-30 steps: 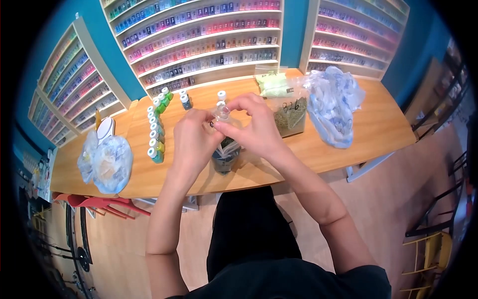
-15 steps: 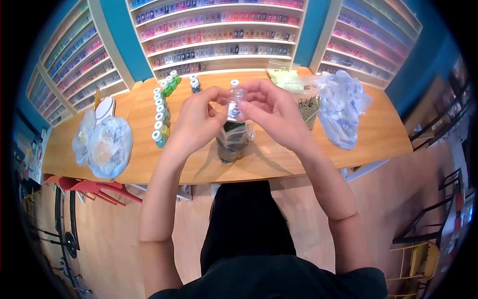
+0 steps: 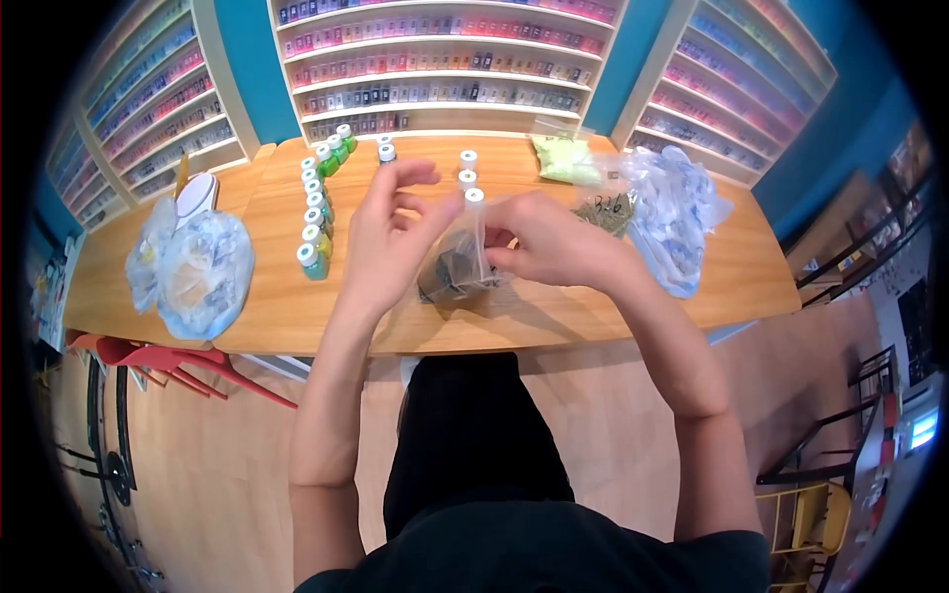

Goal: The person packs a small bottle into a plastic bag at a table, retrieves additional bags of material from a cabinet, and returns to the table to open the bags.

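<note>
My right hand [image 3: 529,242] pinches the edge of a clear plastic bag [image 3: 465,262] with dark contents, which stands near the table's front edge. Just left of the bag's mouth, my left hand [image 3: 400,227] is raised with its fingers apart and nothing in it. Behind the bag, between my hands, a white-capped bottle [image 3: 474,197] stands in front of two more white-capped bottles [image 3: 468,159]. Their lower parts are partly hidden. Further left is a row of green and yellow bottles [image 3: 313,260] with white caps.
Two dark bottles [image 3: 387,154] stand at the table's back. Bags of pale green [image 3: 563,161] and olive material [image 3: 605,212] lie right, beside a bluish crumpled bag [image 3: 677,222]. Another plastic bag [image 3: 203,277] and a round white object [image 3: 197,195] are left. Shelves of bottles [image 3: 445,79] line the wall.
The small clear bottle has left my fingers, and a white-capped bottle now stands in front of the others. My right hand has taken the bag's edge; my left has opened. The view has shifted.
</note>
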The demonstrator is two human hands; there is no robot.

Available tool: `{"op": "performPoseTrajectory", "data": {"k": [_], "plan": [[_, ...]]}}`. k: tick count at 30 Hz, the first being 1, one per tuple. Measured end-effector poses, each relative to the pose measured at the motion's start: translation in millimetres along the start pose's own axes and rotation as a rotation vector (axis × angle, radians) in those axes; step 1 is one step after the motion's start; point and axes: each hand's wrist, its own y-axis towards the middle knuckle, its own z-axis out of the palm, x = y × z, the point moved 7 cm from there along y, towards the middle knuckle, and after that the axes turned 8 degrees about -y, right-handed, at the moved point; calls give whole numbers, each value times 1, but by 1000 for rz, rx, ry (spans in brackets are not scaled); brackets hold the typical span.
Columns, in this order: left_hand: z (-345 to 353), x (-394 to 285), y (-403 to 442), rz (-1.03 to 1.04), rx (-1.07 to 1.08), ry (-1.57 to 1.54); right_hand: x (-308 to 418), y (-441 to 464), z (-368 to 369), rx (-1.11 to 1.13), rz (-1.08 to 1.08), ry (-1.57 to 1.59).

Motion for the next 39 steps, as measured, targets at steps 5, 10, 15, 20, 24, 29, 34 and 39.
{"op": "performPoseTrajectory", "data": {"k": [5,10,15,20,24,29,34,39], "plan": [[2,57,-35,-13,311,201,0,0,2,-6,-17,-1],[25,83,-40,19,324,202,-1,-1,10,-13,66,-6],[37,93,-35,-13,294,207,-3,-10,9,-141,-56,-194],[38,97,-38,40,214,261,-1,-20,14,-169,-50,-390],[38,96,-39,44,165,247,-5,-23,15,-236,-73,-432],[39,100,-41,59,132,294,-9,-25,18,-263,-69,-492],[47,86,-41,171,137,284,-13,-18,22,-249,-63,-431],[44,91,-42,182,132,318,-18,-18,16,-212,-9,-122]]}}
